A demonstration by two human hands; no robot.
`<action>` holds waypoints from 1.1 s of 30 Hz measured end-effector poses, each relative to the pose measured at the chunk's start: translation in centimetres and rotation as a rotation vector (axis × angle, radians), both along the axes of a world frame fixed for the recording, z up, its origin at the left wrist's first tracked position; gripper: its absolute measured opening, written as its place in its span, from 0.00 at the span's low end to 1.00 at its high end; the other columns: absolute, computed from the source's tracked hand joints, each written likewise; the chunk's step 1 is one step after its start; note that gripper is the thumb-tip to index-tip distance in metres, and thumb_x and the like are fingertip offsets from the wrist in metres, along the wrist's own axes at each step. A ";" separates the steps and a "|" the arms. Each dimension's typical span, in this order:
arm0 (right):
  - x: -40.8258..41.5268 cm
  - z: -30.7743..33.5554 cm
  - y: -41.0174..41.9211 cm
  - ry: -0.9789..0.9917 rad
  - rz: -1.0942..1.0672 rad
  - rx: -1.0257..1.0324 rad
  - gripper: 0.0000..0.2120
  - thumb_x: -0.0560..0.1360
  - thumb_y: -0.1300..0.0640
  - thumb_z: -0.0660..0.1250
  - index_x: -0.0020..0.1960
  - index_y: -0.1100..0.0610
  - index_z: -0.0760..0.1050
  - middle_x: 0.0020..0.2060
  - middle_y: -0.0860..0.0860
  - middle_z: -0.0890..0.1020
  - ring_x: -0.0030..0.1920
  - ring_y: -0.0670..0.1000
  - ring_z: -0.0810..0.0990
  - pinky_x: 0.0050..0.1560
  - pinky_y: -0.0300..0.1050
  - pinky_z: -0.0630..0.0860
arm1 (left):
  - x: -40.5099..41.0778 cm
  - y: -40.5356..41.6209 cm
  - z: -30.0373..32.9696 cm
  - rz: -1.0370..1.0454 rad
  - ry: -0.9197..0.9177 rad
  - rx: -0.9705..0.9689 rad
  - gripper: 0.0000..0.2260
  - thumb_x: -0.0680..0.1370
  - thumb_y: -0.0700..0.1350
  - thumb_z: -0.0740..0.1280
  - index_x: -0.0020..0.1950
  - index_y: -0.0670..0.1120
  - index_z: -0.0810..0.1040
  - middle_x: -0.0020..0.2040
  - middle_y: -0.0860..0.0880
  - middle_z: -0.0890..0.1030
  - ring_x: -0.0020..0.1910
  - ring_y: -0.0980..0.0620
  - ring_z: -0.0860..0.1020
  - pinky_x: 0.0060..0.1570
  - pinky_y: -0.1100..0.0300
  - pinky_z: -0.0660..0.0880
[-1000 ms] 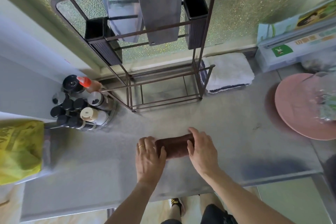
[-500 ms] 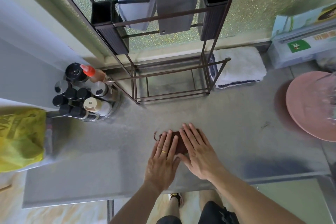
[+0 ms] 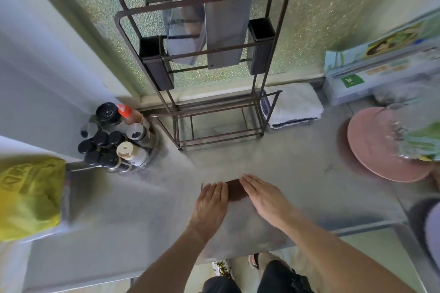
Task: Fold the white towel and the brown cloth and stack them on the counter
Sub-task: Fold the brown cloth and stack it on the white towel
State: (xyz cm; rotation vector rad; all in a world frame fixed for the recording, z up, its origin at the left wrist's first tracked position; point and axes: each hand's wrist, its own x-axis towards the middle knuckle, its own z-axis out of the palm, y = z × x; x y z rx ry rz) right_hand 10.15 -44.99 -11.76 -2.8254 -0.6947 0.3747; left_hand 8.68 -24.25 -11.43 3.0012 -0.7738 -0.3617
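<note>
Our left hand (image 3: 210, 200) and right hand (image 3: 263, 195) lie flat, fingers extended, gripping nothing, pressing the folded brown cloth (image 3: 234, 189) between them on the counter (image 3: 297, 169). Cloth's long axis runs left to right. The folded white towel (image 3: 295, 107) sits well apart, far right by the rack (image 3: 214, 112); our right hand is nearer.

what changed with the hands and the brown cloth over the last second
A second ago both hands gripped the ends of the brown cloth as a longer roll. Now the cloth is a shorter folded bundle, with the left hand and right hand lying flat, palms down, on its two ends, pressing rather than gripping. The white towel stayed folded by the rack, and the cloth stayed on the same part of the counter.
</note>
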 end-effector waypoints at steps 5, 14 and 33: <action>-0.9 3.1 -3.3 -0.034 -0.080 0.003 0.31 0.61 0.62 0.80 0.64 0.57 0.79 0.60 0.52 0.84 0.58 0.50 0.84 0.48 0.45 0.84 | 0.8 -2.3 3.0 -0.160 -0.006 0.000 0.22 0.73 0.42 0.58 0.63 0.38 0.80 0.55 0.39 0.85 0.51 0.43 0.85 0.53 0.53 0.82; 6.5 7.9 -15.4 -0.136 -0.213 0.016 0.39 0.53 0.69 0.81 0.63 0.60 0.79 0.60 0.55 0.84 0.58 0.54 0.84 0.44 0.48 0.85 | 9.7 -15.2 9.5 -0.244 -0.119 -0.060 0.24 0.72 0.43 0.54 0.59 0.37 0.83 0.55 0.40 0.85 0.54 0.43 0.85 0.53 0.52 0.82; 22.9 1.6 -20.7 -0.225 -0.117 0.171 0.26 0.71 0.55 0.64 0.67 0.64 0.75 0.68 0.59 0.77 0.71 0.59 0.72 0.71 0.57 0.70 | 22.0 -25.0 4.6 0.285 -0.016 0.043 0.30 0.76 0.47 0.49 0.75 0.36 0.65 0.76 0.35 0.67 0.77 0.38 0.64 0.75 0.43 0.63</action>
